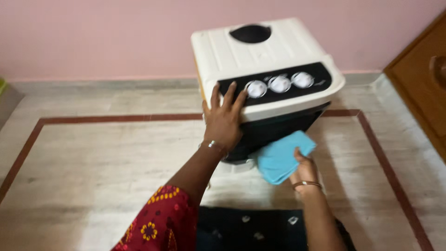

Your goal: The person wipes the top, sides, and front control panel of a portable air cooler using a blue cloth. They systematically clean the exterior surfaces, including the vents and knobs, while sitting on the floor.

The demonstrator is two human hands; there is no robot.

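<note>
**Wiping the front of the cooler**

A white air cooler [267, 69] stands on the marble floor [93, 162], close to a pink wall [93, 32]. On top it has a black strip with three round white knobs [279, 83] in a row. Its front is dark.

The left hand [223, 118] lies flat on the top corner of the cooler. Its fingers are spread wide and hold nothing. It looks like it keeps the cooler steady.

The right hand [304, 169] is low down, in front of the cooler. Its grip is closed on a blue cloth [283, 155]. The cloth is pressed against the bottom of the dark front.

I think this is the wiping step, on the lower front. The next move would call for sliding the cloth along the dark front, with the other hand pressing down so the cooler does not slip or tip.

A brown wooden door [420, 79] is off to the right.
</note>
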